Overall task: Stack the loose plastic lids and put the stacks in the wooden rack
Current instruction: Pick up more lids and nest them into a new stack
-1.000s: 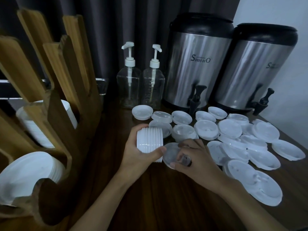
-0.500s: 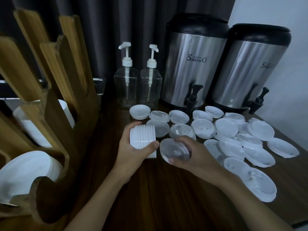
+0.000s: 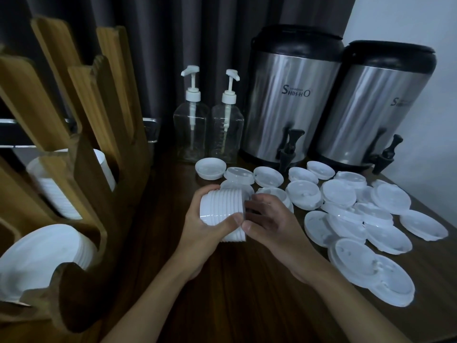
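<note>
I hold a stack of white plastic lids (image 3: 222, 206) on its side just above the dark wooden table (image 3: 247, 293). My left hand (image 3: 202, 233) grips the stack from the left, thumb across its front. At the stack's right end my right hand (image 3: 269, 221) curls its fingers and thumb round the outermost lid. Several loose lids (image 3: 346, 219) lie scattered to the right. The wooden rack (image 3: 94, 149) stands at the left, with one lid stack (image 3: 39, 263) in its near slot and another lid stack (image 3: 57, 194) in the slot behind.
Two clear pump bottles (image 3: 190, 129) stand at the back centre. Two steel drink dispensers (image 3: 291, 100) with black taps stand at the back right, their taps over the far lids. A dark curtain hangs behind. The table's right edge runs close to the outer lids.
My right hand lifted one loose lid off the table and brought it left against the right end of the stack. The left hand kept its grip on the stack.
</note>
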Demonstrator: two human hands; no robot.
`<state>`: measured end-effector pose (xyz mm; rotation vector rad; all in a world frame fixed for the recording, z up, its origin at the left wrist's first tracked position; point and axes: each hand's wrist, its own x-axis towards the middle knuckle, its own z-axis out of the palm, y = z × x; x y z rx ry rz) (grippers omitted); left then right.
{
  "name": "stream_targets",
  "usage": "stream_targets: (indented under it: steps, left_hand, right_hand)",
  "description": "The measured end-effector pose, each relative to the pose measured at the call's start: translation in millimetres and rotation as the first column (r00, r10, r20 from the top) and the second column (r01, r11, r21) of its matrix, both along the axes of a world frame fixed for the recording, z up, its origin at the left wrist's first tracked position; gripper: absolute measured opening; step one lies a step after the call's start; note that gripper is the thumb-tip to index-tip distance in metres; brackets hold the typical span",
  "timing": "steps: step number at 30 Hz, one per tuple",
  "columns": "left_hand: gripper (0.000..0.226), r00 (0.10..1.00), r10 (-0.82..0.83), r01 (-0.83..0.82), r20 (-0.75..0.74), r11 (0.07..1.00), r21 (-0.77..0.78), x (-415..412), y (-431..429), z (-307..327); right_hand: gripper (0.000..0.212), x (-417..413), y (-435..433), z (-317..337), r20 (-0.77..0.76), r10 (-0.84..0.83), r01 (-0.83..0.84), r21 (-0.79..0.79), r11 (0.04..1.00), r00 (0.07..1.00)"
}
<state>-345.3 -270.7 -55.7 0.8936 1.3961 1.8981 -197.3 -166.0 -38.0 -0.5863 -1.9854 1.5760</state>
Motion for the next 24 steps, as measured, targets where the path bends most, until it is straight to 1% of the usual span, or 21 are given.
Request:
stream_targets:
  steps: [3, 6, 10, 14, 17, 19, 22, 24]
  left_hand:
    - [0.071, 1.000, -0.013, 0.013, 0.018, 1.000, 0.004, 1, -1, 1]
    - [0.071, 0.999, -0.033, 0.033, 0.023, 0.999, 0.002, 2, 0, 2]
    - [0.071, 0.999, -0.051, 0.051, 0.006, 0.999, 0.000, 3, -2, 3]
    - [0.082, 0.999, -0.016, 0.016, -0.044, 1.000, 0.012, 2, -6, 7]
    - [0.084, 0.999, 0.020, -0.020, -0.038, 1.000, 0.011, 1, -10, 18]
    - [0.085, 0.997, 0.048, -0.046, -0.055, 0.999, 0.026, 3, -13, 30]
    - [0.088, 0.981, 0.143, -0.138, -0.131, 0.989, 0.042, 9, -21, 54]
    - [0.087, 0.959, 0.201, -0.191, -0.199, 0.979, 0.071, 12, -30, 72]
  right_hand:
    - [0.069, 0, 1, 1, 0.005, 0.011, -0.011, 0.007, 1.000, 1.000]
    - [0.080, -1, 3, 3, 0.032, 0.026, -0.027, 0.053, 0.998, 0.999]
    - [0.093, 0, 3, 5, 0.066, 0.099, -0.105, 0.084, 0.991, 0.993]
    - [0.088, 0, 3, 14, 0.060, 0.159, -0.165, 0.116, 0.980, 0.986]
    - [0.083, -1, 3, 25, 0.048, 0.185, -0.190, 0.157, 0.969, 0.982]
    - [0.081, -2, 0, 35, 0.010, 0.184, -0.182, 0.182, 0.966, 0.983]
    - [0.077, -6, -5, 51, -0.069, 0.205, -0.188, 0.197, 0.962, 0.976]
    - [0.079, -9, -8, 64, -0.098, 0.218, -0.190, 0.234, 0.953, 0.971]
